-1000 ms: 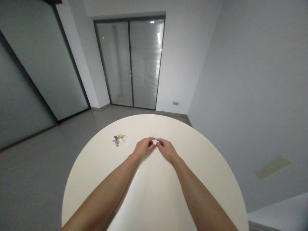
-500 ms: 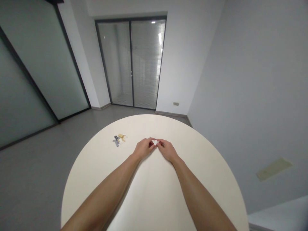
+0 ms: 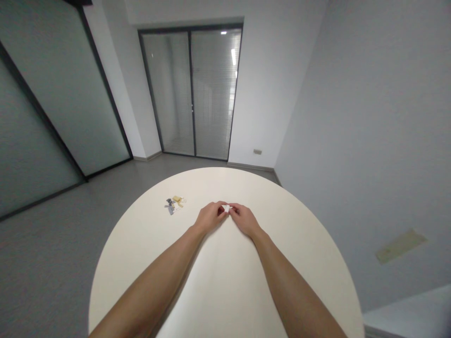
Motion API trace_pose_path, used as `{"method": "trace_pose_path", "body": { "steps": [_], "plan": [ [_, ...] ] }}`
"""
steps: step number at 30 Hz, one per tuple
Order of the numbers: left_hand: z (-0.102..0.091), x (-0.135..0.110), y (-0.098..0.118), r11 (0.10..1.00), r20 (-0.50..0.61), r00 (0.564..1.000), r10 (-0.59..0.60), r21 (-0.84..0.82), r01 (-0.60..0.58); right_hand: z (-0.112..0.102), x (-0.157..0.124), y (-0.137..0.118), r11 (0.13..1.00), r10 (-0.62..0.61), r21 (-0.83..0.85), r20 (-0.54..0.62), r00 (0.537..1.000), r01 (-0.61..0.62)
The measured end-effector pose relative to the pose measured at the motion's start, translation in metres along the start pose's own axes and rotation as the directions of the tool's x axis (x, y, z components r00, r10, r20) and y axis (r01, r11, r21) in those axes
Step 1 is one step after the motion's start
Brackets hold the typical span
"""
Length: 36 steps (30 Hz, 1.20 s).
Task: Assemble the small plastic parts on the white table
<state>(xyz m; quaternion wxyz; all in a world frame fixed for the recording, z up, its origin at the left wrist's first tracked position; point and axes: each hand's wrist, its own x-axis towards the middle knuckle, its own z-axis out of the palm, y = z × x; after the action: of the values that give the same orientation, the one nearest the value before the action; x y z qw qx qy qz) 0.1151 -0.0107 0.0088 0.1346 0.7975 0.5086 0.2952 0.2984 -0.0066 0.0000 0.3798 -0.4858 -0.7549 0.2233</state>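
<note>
Between the left hand [image 3: 211,217] and right hand [image 3: 244,220], a small white piece [image 3: 227,207] in a narrow pinch; left of the grip, a grey-and-yellow heap [image 3: 175,204] on a round cream tabletop [image 3: 225,286].

Small white piece [image 3: 227,207] between both hands [image 3: 211,217]

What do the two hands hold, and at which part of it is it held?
The left hand and right hand pinch a small white piece between their fingertips, one at each side. It is too small to tell what it is.
</note>
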Motion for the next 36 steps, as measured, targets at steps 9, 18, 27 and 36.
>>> {"method": "trace_pose_path", "body": {
  "steps": [9, 18, 27, 36],
  "plan": [
    [-0.0022, -0.0009, 0.0021, 1.0, 0.008, 1.0, -0.007, 0.011, 0.007, 0.0013, -0.0006, 0.0011, 1.0, 0.0, 0.005, -0.002, 1.0, 0.0],
    [-0.0036, 0.0006, 0.0048, 1.0, 0.022, 0.999, -0.023, 0.001, 0.023, 0.0035, 0.0015, 0.0056, 0.996, 0.009, 0.093, -0.035, 0.999, -0.006],
    [-0.0062, -0.0011, 0.0071, 0.999, -0.004, 0.999, -0.032, -0.01, 0.032, 0.0042, 0.0036, 0.0047, 0.986, 0.033, 0.164, -0.069, 0.997, -0.022],
    [-0.006, -0.0006, 0.0038, 0.999, -0.033, 0.998, -0.049, -0.022, 0.049, 0.0035, 0.0022, 0.0015, 0.978, 0.022, 0.208, -0.049, 0.999, -0.011]
  ]
}}
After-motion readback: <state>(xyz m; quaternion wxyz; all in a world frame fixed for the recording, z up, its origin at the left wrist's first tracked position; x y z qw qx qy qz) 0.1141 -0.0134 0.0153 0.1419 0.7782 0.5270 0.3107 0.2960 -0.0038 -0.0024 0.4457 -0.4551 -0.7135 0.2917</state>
